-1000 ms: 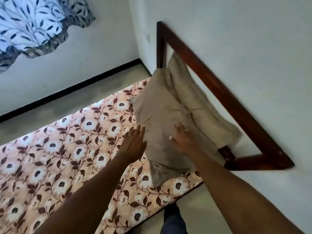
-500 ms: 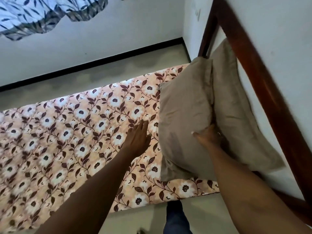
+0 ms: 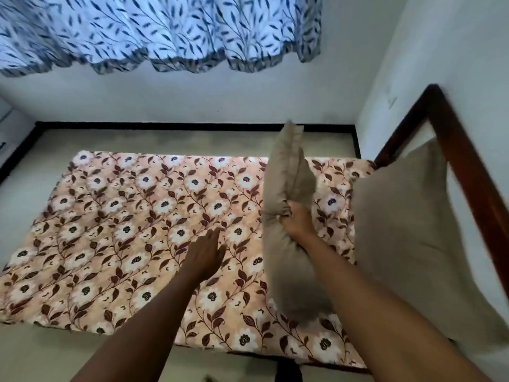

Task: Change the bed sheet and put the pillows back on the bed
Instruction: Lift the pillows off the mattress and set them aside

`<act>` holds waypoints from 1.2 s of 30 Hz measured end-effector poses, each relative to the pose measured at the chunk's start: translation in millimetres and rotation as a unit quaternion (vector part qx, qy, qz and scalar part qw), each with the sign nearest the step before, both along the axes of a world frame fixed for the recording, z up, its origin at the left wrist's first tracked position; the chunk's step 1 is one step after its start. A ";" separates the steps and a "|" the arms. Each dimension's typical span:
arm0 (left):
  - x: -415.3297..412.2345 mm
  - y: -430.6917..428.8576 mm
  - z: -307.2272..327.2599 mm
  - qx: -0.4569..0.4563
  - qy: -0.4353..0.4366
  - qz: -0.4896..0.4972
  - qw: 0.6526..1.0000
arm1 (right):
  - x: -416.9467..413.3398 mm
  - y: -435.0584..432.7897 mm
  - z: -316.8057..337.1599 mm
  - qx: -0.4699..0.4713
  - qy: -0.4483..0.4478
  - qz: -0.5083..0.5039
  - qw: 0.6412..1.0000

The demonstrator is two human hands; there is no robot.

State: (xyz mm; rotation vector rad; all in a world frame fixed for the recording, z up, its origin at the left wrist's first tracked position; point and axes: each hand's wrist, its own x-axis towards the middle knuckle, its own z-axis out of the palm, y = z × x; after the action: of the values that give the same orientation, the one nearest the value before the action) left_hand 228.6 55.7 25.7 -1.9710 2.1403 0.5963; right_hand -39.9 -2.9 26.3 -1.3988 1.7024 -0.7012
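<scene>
Over the flowered bed sheet (image 3: 124, 216), the right grip (image 3: 296, 220) is clamped on the edge of a tan pillow (image 3: 286, 175), which stands on edge and reaches above and below this grip. Left of it, the left grip (image 3: 203, 253) has straight fingers, holding nothing, apart from the pillow. Right of the right grip, a second pillow (image 3: 407, 230) leans on the wooden headboard (image 3: 468, 161)

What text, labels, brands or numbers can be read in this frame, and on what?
No readable text anywhere.
curtain: leaf print only.
bed sheet: flower print only.
held pillow, gripped by the right hand, and second pillow at the headboard: plain, no tag visible.
wall mark: too blurred to tell if it is text.
</scene>
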 end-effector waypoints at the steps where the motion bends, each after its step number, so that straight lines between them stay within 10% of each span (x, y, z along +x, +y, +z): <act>1: 21.5 5.7 7.2 0.002 0.003 0.032 0.999 | 18.8 1.1 14.3 -0.006 -0.031 0.029 0.999; 7: 154.7 31.2 37.7 -0.009 0.196 0.315 0.929 | 125.7 19.2 88.1 0.021 -0.227 0.107 0.968; 15: 345.8 92.7 66.6 0.013 0.610 0.551 0.569 | 284.8 51.3 129.5 0.134 -0.301 0.189 0.925; 24: 449.4 114.1 42.5 0.006 0.551 0.647 0.527 | 409.8 22.3 87.4 0.232 -0.183 0.090 0.951; 36: 596.2 86.1 11.7 0.006 0.459 0.719 0.522 | 607.7 -66.3 26.9 0.186 0.088 0.254 0.945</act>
State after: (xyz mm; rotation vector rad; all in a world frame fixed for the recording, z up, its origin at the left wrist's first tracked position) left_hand 824.9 141.8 37.4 -3.4135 -0.2759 2.1043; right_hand 567.9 -69.2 53.2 -1.5610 1.4144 0.0340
